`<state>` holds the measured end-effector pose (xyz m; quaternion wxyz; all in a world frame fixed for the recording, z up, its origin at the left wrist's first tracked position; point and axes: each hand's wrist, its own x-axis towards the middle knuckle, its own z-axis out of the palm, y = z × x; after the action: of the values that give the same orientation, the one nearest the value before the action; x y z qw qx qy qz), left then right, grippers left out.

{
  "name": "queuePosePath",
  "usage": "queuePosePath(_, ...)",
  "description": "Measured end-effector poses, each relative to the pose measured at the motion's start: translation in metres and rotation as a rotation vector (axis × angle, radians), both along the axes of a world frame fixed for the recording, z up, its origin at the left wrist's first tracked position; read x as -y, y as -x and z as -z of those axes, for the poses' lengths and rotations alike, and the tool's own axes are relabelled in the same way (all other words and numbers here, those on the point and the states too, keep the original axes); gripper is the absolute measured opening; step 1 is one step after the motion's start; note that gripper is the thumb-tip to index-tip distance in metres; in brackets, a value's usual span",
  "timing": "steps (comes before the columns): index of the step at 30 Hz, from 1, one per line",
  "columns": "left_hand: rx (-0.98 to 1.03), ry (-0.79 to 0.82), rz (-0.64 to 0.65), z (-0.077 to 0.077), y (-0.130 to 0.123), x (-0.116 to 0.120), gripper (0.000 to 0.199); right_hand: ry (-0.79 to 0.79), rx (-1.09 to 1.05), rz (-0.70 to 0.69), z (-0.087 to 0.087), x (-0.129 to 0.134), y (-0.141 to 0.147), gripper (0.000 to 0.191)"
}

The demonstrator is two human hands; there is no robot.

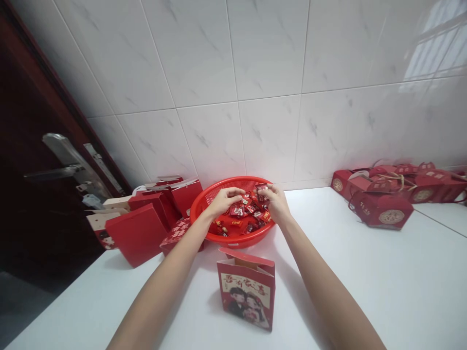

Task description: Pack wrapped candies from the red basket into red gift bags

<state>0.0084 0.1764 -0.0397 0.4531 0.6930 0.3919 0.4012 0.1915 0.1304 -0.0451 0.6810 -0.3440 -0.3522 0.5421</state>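
Observation:
A red plastic basket (235, 241) with a perforated wall holds several small wrapped candies (239, 210), mostly in red wrappers. My left hand (223, 203) is over the basket's left side, thumb and fingertips pinched together; what is between them, if anything, I cannot make out. Over the right side, my right hand (276, 201) grips a dark red candy packet (261, 190) between thumb and fingers. Between my forearms a red gift box (248, 291) printed with a cartoon couple stands upright on the white table (321, 253), its top flaps open.
Several red gift bags and boxes (136, 233) stand left of the basket, near a dark door with a metal handle (73, 167). On the right, several red boxes with cord handles (386, 209) sit by the tiled wall (270, 131).

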Motion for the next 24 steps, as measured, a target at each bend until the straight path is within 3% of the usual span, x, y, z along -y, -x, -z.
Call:
queuePosePath(4, 0.027, -0.01, -0.008, 0.0012, -0.0004, -0.0018, 0.048, -0.062, 0.131, -0.07, 0.0006, 0.0033, -0.0007, 0.024)
queuePosePath(10, -0.002, -0.043, 0.023, 0.0003, -0.002, 0.0008, 0.052, -0.008, 0.284, -0.269, 0.0016, 0.0073, 0.0003, 0.032)
queuePosePath(12, 0.011, -0.068, 0.003, -0.0007, -0.0031, 0.002, 0.052, -0.016, 0.28, -0.266, 0.0025, 0.0076, 0.0019, 0.032)
queuePosePath(16, -0.002, -0.092, -0.139, -0.0036, -0.0048, 0.0024, 0.05, -0.059, 0.247, -0.119, 0.0041, 0.0058, 0.0038, 0.028)
queuePosePath(19, -0.079, 0.009, -0.215, -0.0045, -0.0045, 0.0012, 0.043, -0.049, 0.193, -0.093, 0.0042, 0.0038, 0.0023, 0.03)
queuePosePath(24, -0.267, 0.204, -0.125, 0.0013, -0.0029, -0.0028, 0.028, 0.0, 0.039, -0.186, 0.0006, 0.0023, -0.0019, 0.038)
